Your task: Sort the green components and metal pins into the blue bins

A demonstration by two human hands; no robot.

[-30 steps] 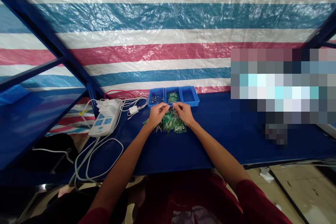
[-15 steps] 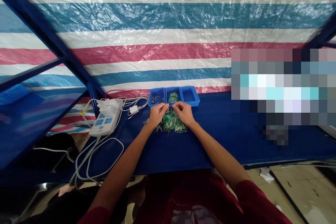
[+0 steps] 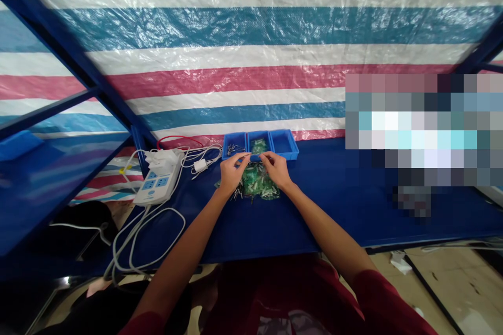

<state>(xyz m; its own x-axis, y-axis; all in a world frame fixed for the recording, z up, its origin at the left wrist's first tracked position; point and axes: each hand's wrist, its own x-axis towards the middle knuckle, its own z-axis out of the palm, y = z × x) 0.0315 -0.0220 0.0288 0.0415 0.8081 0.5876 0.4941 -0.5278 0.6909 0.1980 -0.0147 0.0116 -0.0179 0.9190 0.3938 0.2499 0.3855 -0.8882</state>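
Nearest, wears a dark red shirt (image 3: 236, 293) with a grey print, too blurred to read. Then, on the near side of the row of three blue bins (image 3: 286, 156), spread on the dark blue table (image 3: 255, 235): loose metal pieces (image 3: 237, 193) at left, beside green-tinted bags (image 3: 255, 180) of small pale parts. Over these, just in front of the bins, in the left hand (image 3: 231, 171): apparently a small pale piece (image 3: 247, 154), in a narrow fingertip pinch. In the right hand (image 3: 277, 171), beside it: fingertips close together, but cannot tell whether on anything. Inside the left bin, more metal pieces; inside the middle one, more green-tinted bagging. Left of the bins, a white power strip (image 3: 143, 198) with blue socket faces, lettering too small to read, and a small white adapter (image 3: 200, 165) among white cables. Behind the bins, a striped plastic sheet (image 3: 236, 81).
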